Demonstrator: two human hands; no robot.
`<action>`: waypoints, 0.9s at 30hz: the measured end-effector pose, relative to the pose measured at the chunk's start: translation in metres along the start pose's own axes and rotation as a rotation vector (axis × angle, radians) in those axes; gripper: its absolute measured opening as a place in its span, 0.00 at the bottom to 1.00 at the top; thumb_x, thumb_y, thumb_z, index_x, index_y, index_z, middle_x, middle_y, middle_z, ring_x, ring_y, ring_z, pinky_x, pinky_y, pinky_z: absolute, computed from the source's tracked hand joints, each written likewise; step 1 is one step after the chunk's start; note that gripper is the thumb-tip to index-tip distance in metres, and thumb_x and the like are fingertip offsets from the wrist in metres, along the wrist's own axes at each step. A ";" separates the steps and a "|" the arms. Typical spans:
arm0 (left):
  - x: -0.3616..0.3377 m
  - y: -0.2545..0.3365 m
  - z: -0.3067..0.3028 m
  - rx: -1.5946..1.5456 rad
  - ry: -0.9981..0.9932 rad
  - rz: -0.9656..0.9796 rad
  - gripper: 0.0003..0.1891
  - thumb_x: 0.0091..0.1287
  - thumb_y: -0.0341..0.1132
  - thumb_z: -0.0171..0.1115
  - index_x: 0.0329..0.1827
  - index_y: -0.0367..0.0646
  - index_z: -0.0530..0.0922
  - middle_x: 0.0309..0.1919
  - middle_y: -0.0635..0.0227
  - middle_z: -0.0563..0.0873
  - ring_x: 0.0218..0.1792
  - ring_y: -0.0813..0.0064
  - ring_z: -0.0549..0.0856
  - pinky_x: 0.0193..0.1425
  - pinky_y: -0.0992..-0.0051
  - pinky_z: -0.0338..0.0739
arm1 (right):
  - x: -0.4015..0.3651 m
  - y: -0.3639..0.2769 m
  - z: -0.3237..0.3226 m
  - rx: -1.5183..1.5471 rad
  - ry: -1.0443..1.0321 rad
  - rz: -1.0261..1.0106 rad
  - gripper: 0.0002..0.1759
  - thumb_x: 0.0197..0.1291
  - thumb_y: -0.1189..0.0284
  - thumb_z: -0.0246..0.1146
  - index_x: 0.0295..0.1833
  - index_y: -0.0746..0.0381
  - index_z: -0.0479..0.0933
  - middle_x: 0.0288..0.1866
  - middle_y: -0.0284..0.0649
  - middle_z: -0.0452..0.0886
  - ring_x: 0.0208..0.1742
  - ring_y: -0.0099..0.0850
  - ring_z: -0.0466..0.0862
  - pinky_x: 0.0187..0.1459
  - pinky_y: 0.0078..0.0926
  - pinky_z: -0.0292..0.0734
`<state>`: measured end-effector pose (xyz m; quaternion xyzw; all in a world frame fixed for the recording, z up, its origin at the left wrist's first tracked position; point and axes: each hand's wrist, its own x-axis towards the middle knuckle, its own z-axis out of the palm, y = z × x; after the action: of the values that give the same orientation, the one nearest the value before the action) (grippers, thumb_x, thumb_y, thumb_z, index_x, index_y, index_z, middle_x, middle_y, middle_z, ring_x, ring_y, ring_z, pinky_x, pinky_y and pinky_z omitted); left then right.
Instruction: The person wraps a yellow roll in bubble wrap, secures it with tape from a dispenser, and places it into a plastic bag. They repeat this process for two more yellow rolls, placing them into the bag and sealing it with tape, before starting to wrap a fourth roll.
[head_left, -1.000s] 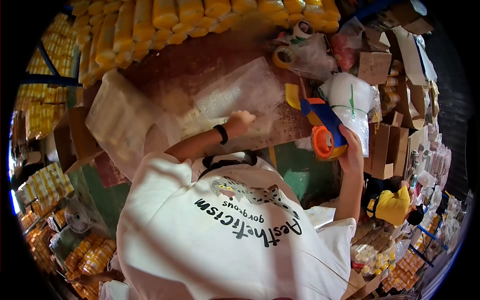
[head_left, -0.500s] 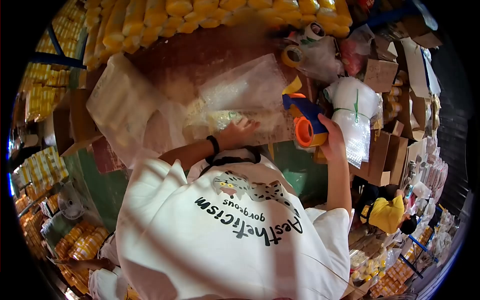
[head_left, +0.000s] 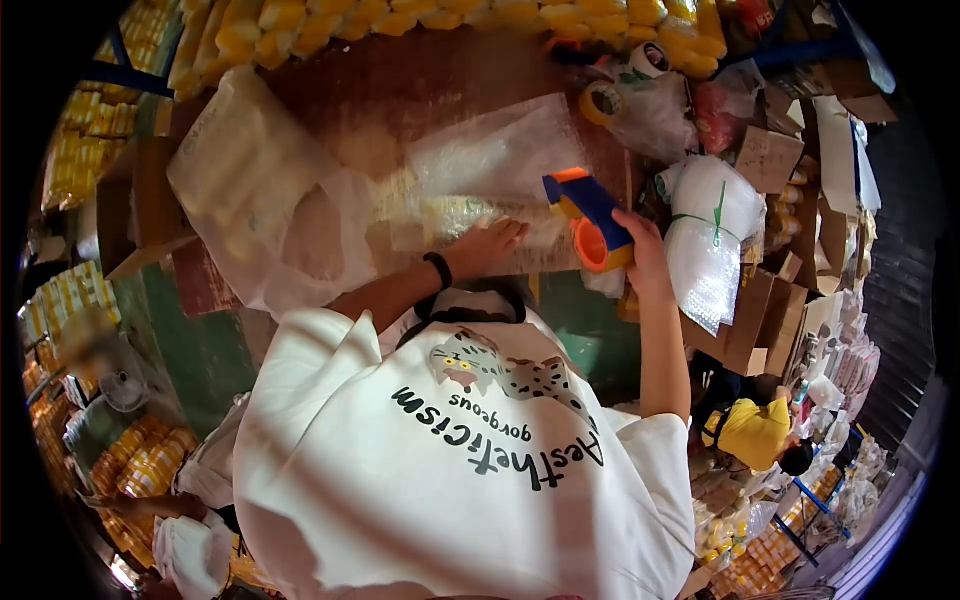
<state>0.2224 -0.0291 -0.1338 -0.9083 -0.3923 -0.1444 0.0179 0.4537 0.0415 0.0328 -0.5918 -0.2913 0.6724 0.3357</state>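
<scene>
In my right hand [head_left: 645,248] is a blue and orange tape dispenser [head_left: 603,212], its handle gripped by closed fingers. It is tilted above the right end of a clear bubble-wrap package [head_left: 465,225] on the reddish-brown table [head_left: 350,95]. My left hand [head_left: 492,246], with a black band at the wrist, rests with fingers stretched out on the near side of this package. What lies inside the wrap is hard to make out. A sheet of bubble wrap [head_left: 510,140] lies just behind it.
At left lies a large translucent plastic bag [head_left: 245,170], beside a cardboard box [head_left: 150,200]. Right of the table are a tied bubble-wrap bundle [head_left: 705,225], a tape roll [head_left: 602,102] and open cartons [head_left: 765,315]. Yellow packs [head_left: 350,18] line the back. A person in yellow [head_left: 750,430] is at right.
My right hand has brought the tape dispenser left, over the package's right end, and turned it. My left hand has shifted slightly right along the package. The view has moved a little.
</scene>
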 end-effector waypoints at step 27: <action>0.034 0.007 0.019 -0.193 0.048 -0.033 0.17 0.59 0.33 0.56 0.52 0.41 0.77 0.41 0.68 0.80 0.44 0.69 0.78 0.44 0.72 0.74 | 0.061 -0.049 0.023 0.293 0.051 0.005 0.14 0.66 0.64 0.53 0.31 0.62 0.67 0.24 0.31 0.64 0.24 0.24 0.63 0.27 0.22 0.61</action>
<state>0.2542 -0.0074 -0.1426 -0.8954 -0.3911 -0.2033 -0.0628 0.4317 0.1200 0.0381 -0.5543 -0.1801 0.6932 0.4241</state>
